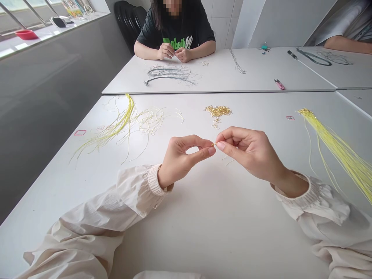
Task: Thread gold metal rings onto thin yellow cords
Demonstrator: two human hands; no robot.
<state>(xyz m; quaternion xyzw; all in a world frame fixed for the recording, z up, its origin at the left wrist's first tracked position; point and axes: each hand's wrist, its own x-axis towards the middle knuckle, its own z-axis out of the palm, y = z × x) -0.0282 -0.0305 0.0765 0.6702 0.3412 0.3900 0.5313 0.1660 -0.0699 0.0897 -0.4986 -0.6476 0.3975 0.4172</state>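
My left hand [187, 157] and my right hand [248, 151] meet fingertip to fingertip above the white table [215, 224]. Between their pinched fingers is a tiny gold piece [213, 144], held from both sides. A thin pale thread [230, 162] shows below my right fingers. Just beyond my hands lies a pile of small gold pieces [218, 111], with a few loose ones nearer me. Yellow cords [128, 112] spread out at the left. At the right lies a thick bundle of yellow cords [334, 145] with gold pieces at its far end.
Across the table a person in a dark shirt [177, 35] works with both hands near dark cords [171, 75]. Pink snips [279, 84] and a screwdriver-like tool [292, 55] lie on the far table. Another person's arm [345, 44] rests at the far right.
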